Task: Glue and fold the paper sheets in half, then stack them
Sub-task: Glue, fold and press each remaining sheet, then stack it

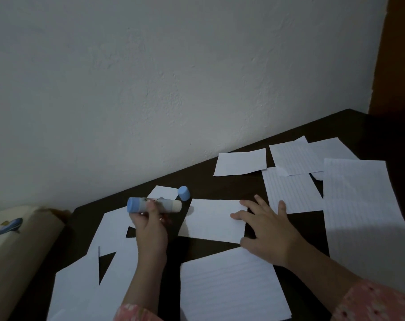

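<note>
My left hand grips an uncapped glue stick, held sideways with its pale glue end pointing right and its blue base to the left. The blue cap stands on the dark table just beyond the stick's tip. My right hand lies flat with fingers spread, fingertips on the right edge of a small white sheet in the middle. A larger lined sheet lies nearest me. Several white sheets overlap on the left.
Lined sheets overlap at the back right, with a long lined sheet along the right edge and a small white sheet by the wall. A beige object sits off the table's left end. The grey wall backs the table.
</note>
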Motion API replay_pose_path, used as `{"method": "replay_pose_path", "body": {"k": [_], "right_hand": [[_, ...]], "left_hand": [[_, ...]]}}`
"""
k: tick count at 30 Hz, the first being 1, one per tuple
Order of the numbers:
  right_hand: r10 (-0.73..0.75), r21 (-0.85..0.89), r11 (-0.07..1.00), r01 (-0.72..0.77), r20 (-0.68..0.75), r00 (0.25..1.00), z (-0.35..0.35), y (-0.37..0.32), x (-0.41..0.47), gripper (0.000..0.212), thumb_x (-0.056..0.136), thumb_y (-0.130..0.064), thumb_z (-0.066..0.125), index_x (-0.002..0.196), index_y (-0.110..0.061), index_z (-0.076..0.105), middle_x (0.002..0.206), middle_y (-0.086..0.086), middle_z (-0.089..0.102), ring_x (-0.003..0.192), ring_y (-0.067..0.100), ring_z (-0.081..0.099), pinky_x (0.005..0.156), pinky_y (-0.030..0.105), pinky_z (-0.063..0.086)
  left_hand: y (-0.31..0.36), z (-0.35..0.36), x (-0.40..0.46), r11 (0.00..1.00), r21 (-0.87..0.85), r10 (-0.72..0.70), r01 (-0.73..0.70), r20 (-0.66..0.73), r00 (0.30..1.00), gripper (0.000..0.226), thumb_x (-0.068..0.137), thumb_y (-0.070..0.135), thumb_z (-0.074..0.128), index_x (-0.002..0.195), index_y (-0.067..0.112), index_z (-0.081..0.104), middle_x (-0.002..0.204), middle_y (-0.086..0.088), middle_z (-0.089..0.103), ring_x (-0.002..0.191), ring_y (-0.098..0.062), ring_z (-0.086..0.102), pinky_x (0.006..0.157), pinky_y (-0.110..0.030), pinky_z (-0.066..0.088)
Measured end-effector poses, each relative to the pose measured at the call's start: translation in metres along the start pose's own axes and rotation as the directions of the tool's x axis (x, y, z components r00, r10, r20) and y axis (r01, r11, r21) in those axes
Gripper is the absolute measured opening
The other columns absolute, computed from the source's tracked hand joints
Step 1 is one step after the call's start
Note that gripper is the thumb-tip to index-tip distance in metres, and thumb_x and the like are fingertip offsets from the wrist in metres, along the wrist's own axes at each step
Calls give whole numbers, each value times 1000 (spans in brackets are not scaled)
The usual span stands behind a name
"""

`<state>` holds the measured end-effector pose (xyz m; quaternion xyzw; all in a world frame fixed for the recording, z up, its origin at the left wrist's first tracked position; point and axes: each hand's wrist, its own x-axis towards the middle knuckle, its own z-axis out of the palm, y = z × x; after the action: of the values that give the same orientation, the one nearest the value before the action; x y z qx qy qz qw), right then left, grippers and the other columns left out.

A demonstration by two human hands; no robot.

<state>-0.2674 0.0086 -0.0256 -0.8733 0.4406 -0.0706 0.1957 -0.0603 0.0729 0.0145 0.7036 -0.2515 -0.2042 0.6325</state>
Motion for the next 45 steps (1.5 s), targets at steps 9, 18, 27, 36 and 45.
{"method": "replay_pose_path", "body": {"k": [9, 18, 27, 36, 45], "right_hand": [[-18, -27, 999, 17, -7, 1000, 3, 1, -2, 55, 95, -63, 33, 147, -46, 25, 162, -7, -4, 148, 23, -16, 112, 60, -12], [-25, -13, 1000, 24, -41, 999, 6, 3, -2, 58, 93, -62, 38, 146, -44, 25, 162, -3, -1, 147, 29, -17, 111, 62, -12], [-25, 3, 1000, 25, -51, 998, 6, 4, -1, 58, 92, -61, 40, 146, -43, 25, 162, -3, -1, 147, 30, -17, 110, 61, -14], [-6, -4, 1000, 6, -55, 998, 6, 3, -2, 58, 92, -62, 38, 145, -42, 27, 162, -2, 0, 147, 29, -16, 111, 61, -14], [2, -7, 1000, -2, -37, 999, 6, 3, -1, 59, 92, -63, 38, 147, -45, 24, 162, -3, -1, 147, 29, -16, 111, 61, -14]], "left_hand": [[25, 14, -34, 959, 200, 119, -200, 356, 927, 56, 90, 19, 61, 136, 24, 29, 126, 3, 52, 110, -16, 56, 92, -36, 50], [28, 77, -17, 820, 414, 137, -394, 527, 839, 42, 90, 13, 61, 119, 26, 36, 127, -3, 54, 119, -20, 55, 72, -19, 50], [9, 95, -15, 791, 442, 135, -423, 549, 825, 45, 91, 14, 60, 128, 20, 35, 130, -4, 54, 119, -19, 54, 82, -24, 47], [11, 95, -10, 729, 469, 119, -499, 631, 767, 49, 92, 13, 58, 132, 21, 31, 136, -5, 51, 123, -18, 51, 89, -25, 41], [10, 72, 12, 727, 509, 120, -461, 566, 815, 51, 92, 10, 56, 135, 20, 30, 137, -6, 48, 126, -21, 48, 91, -28, 42]]}}
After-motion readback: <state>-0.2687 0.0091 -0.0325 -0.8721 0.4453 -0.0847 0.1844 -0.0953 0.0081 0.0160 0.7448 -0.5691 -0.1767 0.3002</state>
